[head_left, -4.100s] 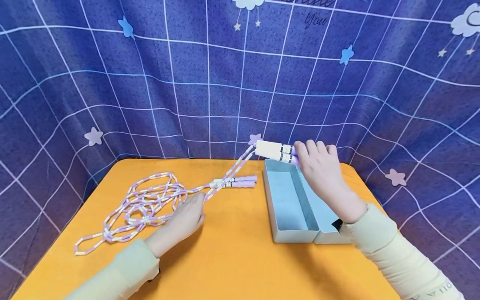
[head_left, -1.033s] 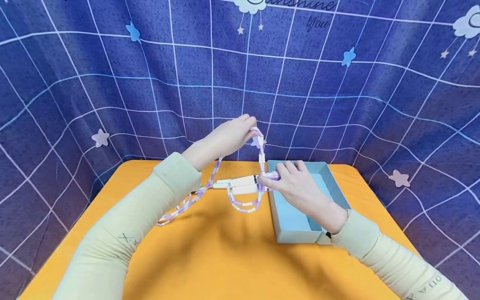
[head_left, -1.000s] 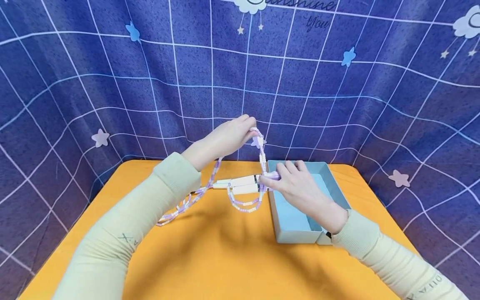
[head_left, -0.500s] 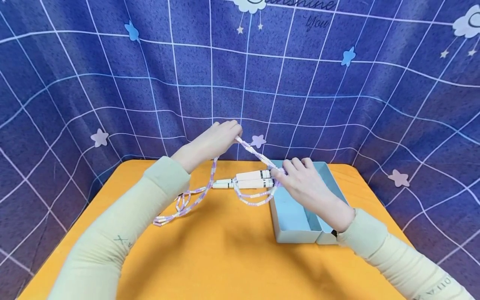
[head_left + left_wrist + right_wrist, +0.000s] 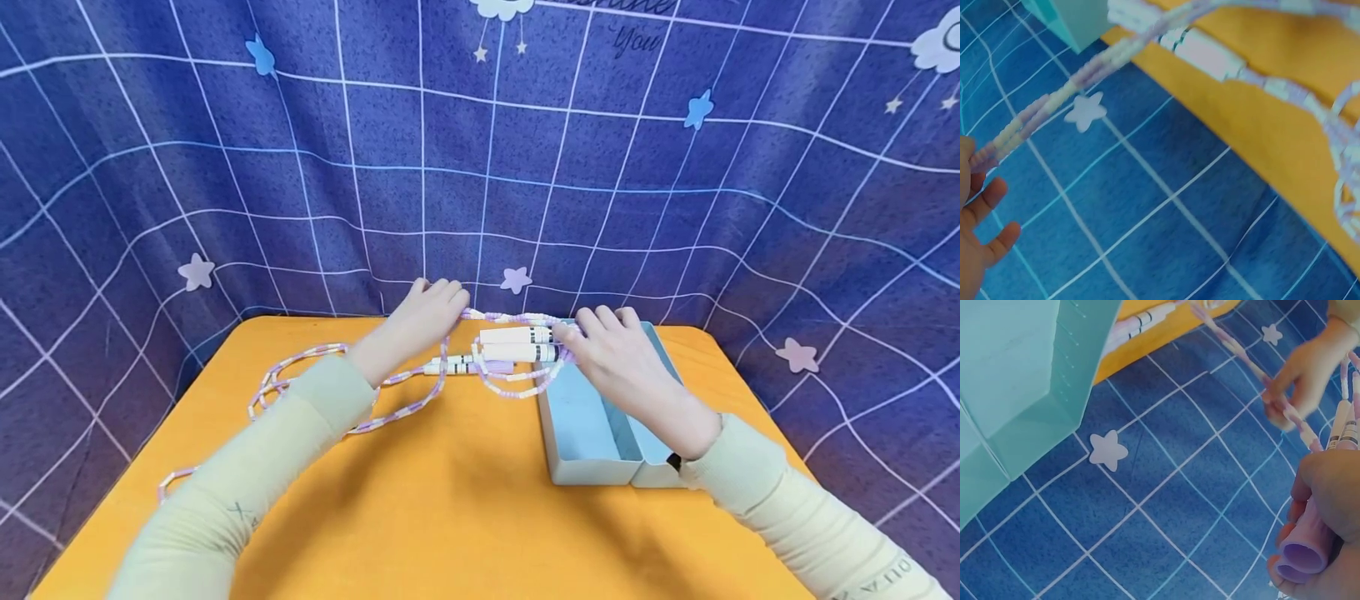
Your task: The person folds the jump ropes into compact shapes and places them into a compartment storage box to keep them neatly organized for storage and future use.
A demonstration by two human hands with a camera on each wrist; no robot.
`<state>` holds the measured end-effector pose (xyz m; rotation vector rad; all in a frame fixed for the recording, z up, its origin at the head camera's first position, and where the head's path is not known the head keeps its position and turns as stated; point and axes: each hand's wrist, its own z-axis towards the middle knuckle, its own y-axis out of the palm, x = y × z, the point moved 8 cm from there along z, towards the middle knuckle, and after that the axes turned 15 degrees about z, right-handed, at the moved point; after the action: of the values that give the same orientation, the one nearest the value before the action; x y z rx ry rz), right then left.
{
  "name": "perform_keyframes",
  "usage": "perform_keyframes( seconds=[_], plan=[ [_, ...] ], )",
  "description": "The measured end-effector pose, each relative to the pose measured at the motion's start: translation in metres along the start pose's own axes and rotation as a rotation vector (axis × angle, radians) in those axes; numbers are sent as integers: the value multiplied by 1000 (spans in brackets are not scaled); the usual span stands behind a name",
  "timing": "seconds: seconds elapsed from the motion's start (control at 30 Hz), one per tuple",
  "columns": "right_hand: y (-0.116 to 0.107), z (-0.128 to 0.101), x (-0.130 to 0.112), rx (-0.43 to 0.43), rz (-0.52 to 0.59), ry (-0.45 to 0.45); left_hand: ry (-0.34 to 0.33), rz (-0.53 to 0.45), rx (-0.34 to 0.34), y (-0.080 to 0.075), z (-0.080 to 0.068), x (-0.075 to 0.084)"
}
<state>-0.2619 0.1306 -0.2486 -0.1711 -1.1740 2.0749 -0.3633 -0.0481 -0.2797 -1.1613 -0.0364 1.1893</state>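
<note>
My right hand grips both handles of a purple and white beaded jump rope, over the box's left part. In the right wrist view, the hollow purple handle ends stick out of that hand. Part of the rope hangs in a loop below the handles. Left of them, my left hand holds doubled beaded strands, which stretch across to the right hand. A second pair of handles lies on the table behind, with more beaded rope partly hidden by the left forearm.
A light blue box with a divider stands at the right of the orange table. A dark blue curtain with white grid lines and stars hangs close behind the table.
Earlier, the rope stretched straight from the handles; now a loop hangs by them. In the last second, my left hand has moved down and left, while the handles have risen slightly.
</note>
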Motion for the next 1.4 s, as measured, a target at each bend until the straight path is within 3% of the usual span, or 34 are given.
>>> perform_keyframes(
  seconds=[0.2, 0.43, 0.7, 1.13, 1.4],
  plan=[
    [-4, -1, 3, 12, -27, 10, -10, -21, 52, 12, -14, 18],
    [-8, 0, 5, 68, -94, -4, -12, -81, -31, 21, -35, 38],
    [-12, 1, 7, 118, -83, 6, -10, -72, -23, 19, -54, 55],
    [-18, 3, 12, 218, -113, 89, 80, -6, -12, 1, -71, 88],
    [-16, 1, 18, 239, -128, 146, 146, 44, 39, -25, -73, 109]
  ],
)
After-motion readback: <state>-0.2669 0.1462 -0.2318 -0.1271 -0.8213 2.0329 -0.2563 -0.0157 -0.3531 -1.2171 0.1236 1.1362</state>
